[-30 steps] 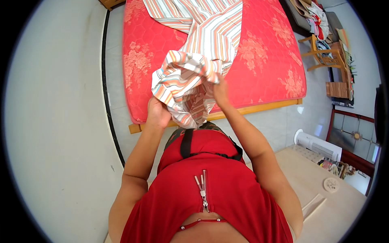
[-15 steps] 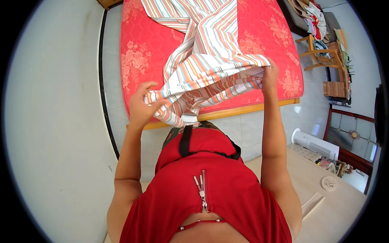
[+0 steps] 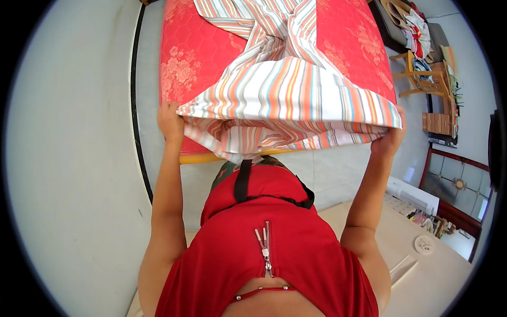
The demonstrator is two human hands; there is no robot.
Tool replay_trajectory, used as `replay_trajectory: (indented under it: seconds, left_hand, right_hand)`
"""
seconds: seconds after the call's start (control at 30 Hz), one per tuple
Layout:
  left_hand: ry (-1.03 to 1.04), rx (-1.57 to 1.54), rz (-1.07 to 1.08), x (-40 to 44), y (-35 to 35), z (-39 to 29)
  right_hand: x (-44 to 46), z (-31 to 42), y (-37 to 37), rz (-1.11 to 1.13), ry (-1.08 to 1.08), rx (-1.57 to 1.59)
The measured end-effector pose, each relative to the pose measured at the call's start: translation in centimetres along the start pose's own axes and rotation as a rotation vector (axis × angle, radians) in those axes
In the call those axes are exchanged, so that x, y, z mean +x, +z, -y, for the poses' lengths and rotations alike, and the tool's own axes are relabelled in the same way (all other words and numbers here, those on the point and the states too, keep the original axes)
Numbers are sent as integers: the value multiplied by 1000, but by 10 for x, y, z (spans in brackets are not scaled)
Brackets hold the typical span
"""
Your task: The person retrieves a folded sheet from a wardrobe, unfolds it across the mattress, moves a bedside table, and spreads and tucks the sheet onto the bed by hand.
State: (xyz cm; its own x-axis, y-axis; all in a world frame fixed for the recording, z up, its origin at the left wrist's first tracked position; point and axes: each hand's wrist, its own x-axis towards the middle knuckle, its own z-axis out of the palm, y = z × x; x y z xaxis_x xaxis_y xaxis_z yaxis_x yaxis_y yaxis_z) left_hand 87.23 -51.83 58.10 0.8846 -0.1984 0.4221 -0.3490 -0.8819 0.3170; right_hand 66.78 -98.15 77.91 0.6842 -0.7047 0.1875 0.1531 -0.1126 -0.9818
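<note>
A striped duvet cover (image 3: pixel 296 90) in white, orange, grey and blue stretches between my hands, its open edge facing me and its striped inside showing. My left hand (image 3: pixel 171 122) is closed on the left corner of that edge. At the right end, my right hand (image 3: pixel 390 140) grips the other corner, its fingers partly behind the cloth. The rest of the cover runs back in twisted folds over a red floral mattress (image 3: pixel 182 68). Below the opening, part of the lower layer hangs near my waist.
A wooden bed edge (image 3: pixel 200 158) borders the mattress in front of me. The wall (image 3: pixel 74 148) stands close on the left. To the right are a wooden chair (image 3: pixel 422 74) with cloth on it and a pale tabletop (image 3: pixel 438 274) holding a round item (image 3: pixel 423 244).
My hands have moved apart, the right one outward and down, the left one outward. The cover's edge is now pulled wide and taut, and my left fingers have closed on its corner.
</note>
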Motion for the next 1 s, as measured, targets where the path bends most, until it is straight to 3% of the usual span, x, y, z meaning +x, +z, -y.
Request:
replay_trajectory:
  seconds: [0.03, 0.13, 0.3, 0.43, 0.5, 0.57, 0.6, 0.67, 0.7, 0.77, 0.8, 0.83, 0.87, 0.9, 0.97, 1.0]
  left_hand:
    - [-58, 27, -4, -8, 13, 18]
    - [-281, 80, 14, -30, 37, 56]
    - [-719, 57, 189, -51, 31, 90]
    - [-725, -418, -141, -42, 30, 102]
    - [-782, -698, -353, -13, 8, 70]
    - [-721, -783, -297, 6, -9, 49]
    - [-709, -844, -218, 16, -21, 36]
    - [-734, -1049, -71, 36, -47, -4]
    - [-701, -1105, 26, 41, -55, -21]
    - [-626, -1213, 225, 46, -61, -48]
    - [-567, -1259, 312, 46, -58, -56]
    - [-558, -1303, 401, 47, -60, -71]
    - [-548, -1345, 491, 49, -67, -90]
    - [-538, -1383, 583, 51, -74, -106]
    - [-441, -1391, 725, 51, -83, -128]
    - [-393, -1392, 793, 52, -87, -134]
  right_hand:
    - [-2, 2, -2, -25, -17, 39]
    - [-8, 12, -13, -384, 104, 197]
    - [5, 23, -53, -550, 112, 298]
    - [14, 2, -77, -619, 152, 224]
    - [19, -28, -104, -629, 188, 122]
    - [27, -56, -128, -627, 249, -53]
    - [20, -44, -103, -611, 363, -162]
    - [28, -82, -95, -392, 170, -412]
    - [19, -60, -38, -319, 245, -463]
    - [3, -74, 20, -37, 35, -635]
    - [-2, -87, 43, 139, -226, -930]
    - [-19, -73, 91, 165, -48, -749]
    - [-26, -89, 107, 396, -228, -871]
    - [-40, -64, 145, 554, -300, -675]
    - [-64, -42, 191, 724, -399, -598]
    - [-72, -36, 207, 778, -268, -514]
